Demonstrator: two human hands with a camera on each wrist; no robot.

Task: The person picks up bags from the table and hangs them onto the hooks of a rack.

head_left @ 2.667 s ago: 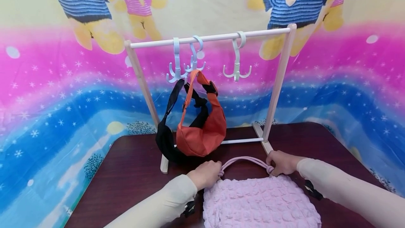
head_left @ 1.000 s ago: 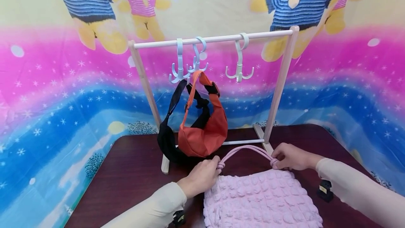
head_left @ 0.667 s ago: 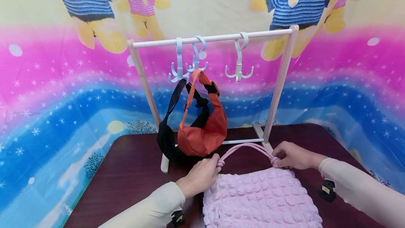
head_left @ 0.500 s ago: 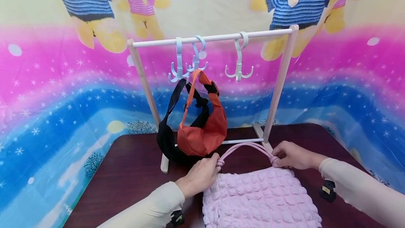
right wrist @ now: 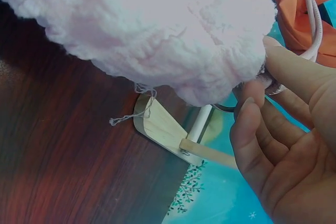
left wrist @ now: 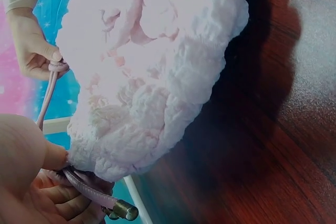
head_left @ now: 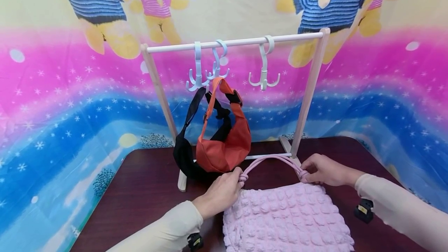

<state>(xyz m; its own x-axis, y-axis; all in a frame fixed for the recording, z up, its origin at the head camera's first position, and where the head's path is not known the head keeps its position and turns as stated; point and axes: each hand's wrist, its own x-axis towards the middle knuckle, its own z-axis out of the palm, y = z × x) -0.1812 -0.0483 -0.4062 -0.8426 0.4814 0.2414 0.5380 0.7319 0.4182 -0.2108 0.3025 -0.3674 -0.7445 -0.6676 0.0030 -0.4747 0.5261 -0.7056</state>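
Observation:
A pink puffy quilted handbag [head_left: 287, 217] is held upright between my hands at the front of the table, its thin corded handle [head_left: 271, 157] arching above the opening. My left hand [head_left: 222, 191] pinches the knotted left end of the handle at the bag's top corner. At the opposite corner my right hand [head_left: 325, 171] pinches the other knot between thumb and fingers. The left wrist view shows a metal-tipped cord end [left wrist: 123, 208] poking out by the left fingers. In the right wrist view the bag's underside [right wrist: 173, 66] shows above the tabletop, with a loose thread [right wrist: 131, 116] dangling.
Behind the bag stands a wooden rack [head_left: 308, 92]. Two blue hooks [head_left: 198, 69] on its left bear a black bag [head_left: 183, 154] and an orange bag [head_left: 224, 153]. A pale green hook [head_left: 263, 69] hangs bare on the right. The dark table [head_left: 140, 197] has a patterned backdrop behind.
Both hands have lifted the pink handbag's top and handle a little higher and farther back; the right hand has also moved slightly right. The rack and hanging bags stay put.

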